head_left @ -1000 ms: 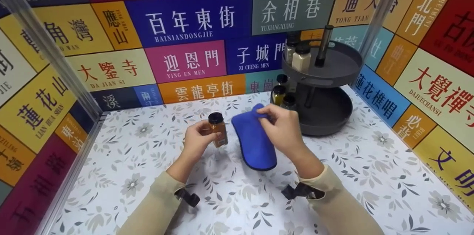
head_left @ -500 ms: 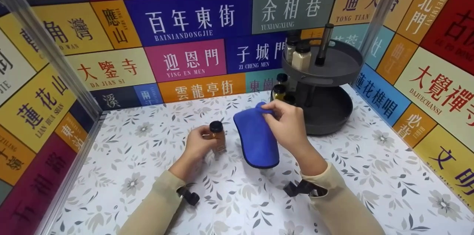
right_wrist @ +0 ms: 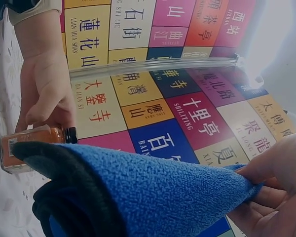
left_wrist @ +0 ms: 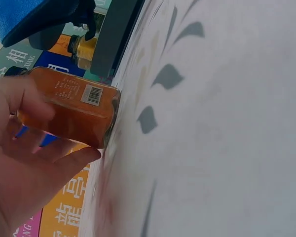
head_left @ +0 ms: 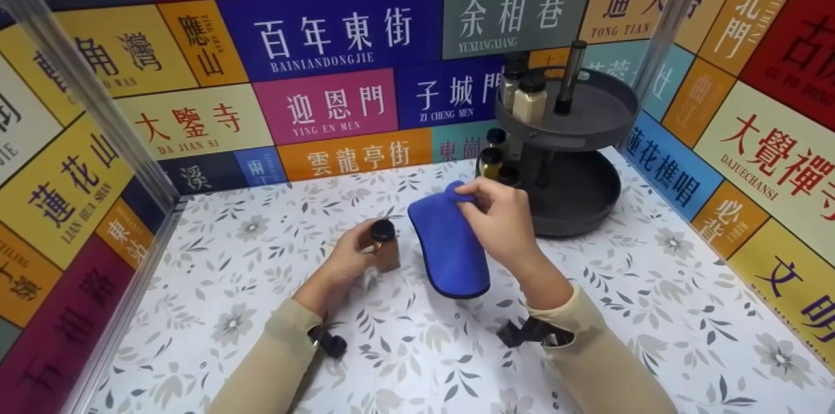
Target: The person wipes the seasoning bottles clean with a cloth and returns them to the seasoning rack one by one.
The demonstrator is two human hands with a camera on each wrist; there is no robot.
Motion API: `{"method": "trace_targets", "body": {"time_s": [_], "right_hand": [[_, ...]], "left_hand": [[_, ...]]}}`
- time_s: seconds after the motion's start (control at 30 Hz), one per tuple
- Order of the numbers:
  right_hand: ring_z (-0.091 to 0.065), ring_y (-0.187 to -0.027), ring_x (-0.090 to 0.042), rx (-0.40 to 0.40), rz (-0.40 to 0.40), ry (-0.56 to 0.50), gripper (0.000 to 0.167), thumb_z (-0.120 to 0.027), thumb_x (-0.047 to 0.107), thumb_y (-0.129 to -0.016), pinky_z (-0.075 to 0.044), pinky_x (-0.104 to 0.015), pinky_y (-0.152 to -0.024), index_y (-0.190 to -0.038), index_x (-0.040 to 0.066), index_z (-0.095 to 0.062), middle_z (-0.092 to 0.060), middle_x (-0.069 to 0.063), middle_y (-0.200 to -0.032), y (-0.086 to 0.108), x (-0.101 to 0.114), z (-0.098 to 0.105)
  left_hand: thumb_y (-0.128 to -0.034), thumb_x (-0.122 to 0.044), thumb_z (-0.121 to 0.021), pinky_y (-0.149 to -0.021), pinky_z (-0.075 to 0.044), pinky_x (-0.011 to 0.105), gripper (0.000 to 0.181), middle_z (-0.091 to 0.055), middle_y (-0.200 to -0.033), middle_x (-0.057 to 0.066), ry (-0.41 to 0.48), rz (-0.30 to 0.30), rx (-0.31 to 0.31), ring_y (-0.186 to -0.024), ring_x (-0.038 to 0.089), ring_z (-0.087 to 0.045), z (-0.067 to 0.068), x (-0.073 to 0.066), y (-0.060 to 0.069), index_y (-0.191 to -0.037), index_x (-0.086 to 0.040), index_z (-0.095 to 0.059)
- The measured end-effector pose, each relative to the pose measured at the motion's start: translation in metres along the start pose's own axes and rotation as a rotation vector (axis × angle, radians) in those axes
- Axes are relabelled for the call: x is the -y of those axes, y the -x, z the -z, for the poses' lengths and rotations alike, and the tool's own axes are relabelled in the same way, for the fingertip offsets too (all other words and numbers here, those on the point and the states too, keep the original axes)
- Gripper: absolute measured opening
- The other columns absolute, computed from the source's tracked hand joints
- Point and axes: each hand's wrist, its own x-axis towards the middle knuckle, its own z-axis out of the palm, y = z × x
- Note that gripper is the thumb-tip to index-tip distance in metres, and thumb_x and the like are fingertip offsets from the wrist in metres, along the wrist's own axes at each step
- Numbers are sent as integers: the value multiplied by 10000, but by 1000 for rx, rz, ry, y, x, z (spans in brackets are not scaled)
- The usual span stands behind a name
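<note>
A glass spice jar (head_left: 388, 252) with a black lid and orange-brown powder stands upright at the middle of the table, its base at or just above the surface. My left hand (head_left: 347, 256) grips it from the left side, thumb in front. In the left wrist view a barcode label shows on the jar (left_wrist: 69, 106). To its right hangs a blue cloth (head_left: 450, 248) with dark edging; my right hand (head_left: 503, 221) pinches its top corner. Fuzzy pile covers the cloth (right_wrist: 158, 192) in the right wrist view, where it partly hides the jar. Cloth and jar are apart.
Behind my right hand stands a dark grey two-tier round rack (head_left: 567, 225). Its upper tray bears a jar of pale powder (head_left: 530, 104) and another jar; several black-lidded bottles are on the lower left. Sign-printed walls enclose the white leaf-patterned table (head_left: 417, 362).
My left hand has lowered the jar and brought it from a slight tilt to upright. The cloth and right hand shifted slightly right, then back left.
</note>
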Motion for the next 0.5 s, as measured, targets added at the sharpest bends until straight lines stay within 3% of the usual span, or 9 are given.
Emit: {"method": "trace_targets", "body": {"time_s": [0.07, 0.23, 0.43, 0.5], "right_hand": [[-775, -902, -156, 7, 0, -1, 161, -735, -6, -933, -567, -192, -721, -1039, 78, -822, -824, -55, -1063, 0, 0, -1], [-768, -885, -160, 17, -4, 7, 169, -746, -7, -923, -560, -194, -720, -1039, 89, -823, -825, -58, -1063, 0, -1, -2], [-790, -955, -181, 23, -12, 19, 168, -747, 4, -917, -622, -311, -790, -1042, 87, -822, -824, -71, -1073, 0, -4, -4], [-793, -999, -186, 22, -12, 21, 164, -745, 7, -922, -634, -341, -820, -1045, 85, -819, -823, -73, -1082, 0, -5, -5]], "left_hand": [[-776, 236, -604, -1117, -495, 395, 764, -703, -1364, 133, -8, -5, -5, -1286, 288, -638, 0, 0, 0, -1465, -93, -615], [-735, 207, -696, -997, -563, 361, 736, -713, -1289, 96, -18, 27, -51, -1205, 283, -656, -2, -2, 1, -1385, -137, -681], [-735, 128, -798, -898, -624, 339, 418, -716, -1086, 126, -21, 60, -119, -1028, 252, -715, -13, -1, 1, -1119, -19, -724], [-741, 118, -792, -863, -623, 318, 358, -719, -1047, 118, 35, 73, -142, -984, 231, -724, -17, -2, 1, -1067, -10, -716]]}}
